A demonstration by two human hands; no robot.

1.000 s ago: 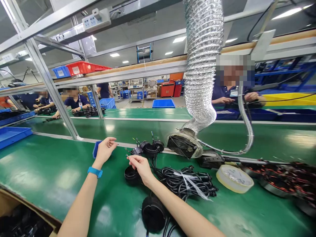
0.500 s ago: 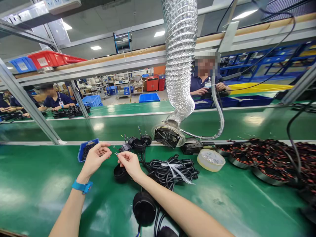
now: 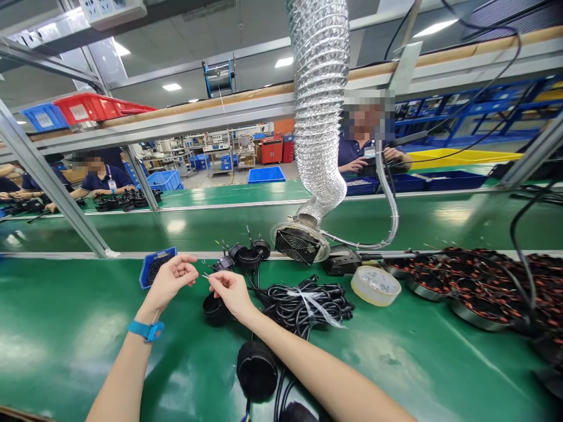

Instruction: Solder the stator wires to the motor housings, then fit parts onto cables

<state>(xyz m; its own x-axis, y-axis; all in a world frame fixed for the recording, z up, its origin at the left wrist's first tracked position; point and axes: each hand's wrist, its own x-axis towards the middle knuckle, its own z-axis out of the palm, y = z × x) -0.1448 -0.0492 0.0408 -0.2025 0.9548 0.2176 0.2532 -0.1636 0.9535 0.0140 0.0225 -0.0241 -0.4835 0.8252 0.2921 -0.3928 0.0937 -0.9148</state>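
My right hand (image 3: 233,294) is closed, pinching thin wire ends (image 3: 206,275) between thumb and forefinger. Just to their left is my left hand (image 3: 172,280), with a blue wrist strap (image 3: 147,331) on its wrist. Its thumb and fingertips are pressed together; whatever lies between them is too small to make out. Beneath my right hand sits a round black housing (image 3: 214,310), partly covered by it. A tied bundle of black cable (image 3: 303,302) lies to the right. Behind my left hand stands a small blue bin (image 3: 144,272) of small dark parts.
Several black round housings (image 3: 248,258) stand behind my hands; another black cup (image 3: 257,372) lies nearer. A fan on a foil duct (image 3: 323,117) hangs over the bench. Right are a tape roll (image 3: 376,286) and many copper-wound rings (image 3: 475,313). Co-workers sit across the bench.
My hands stay almost in place, with only a slight shift at the fingertips and wire ends. The camera view has moved a little.
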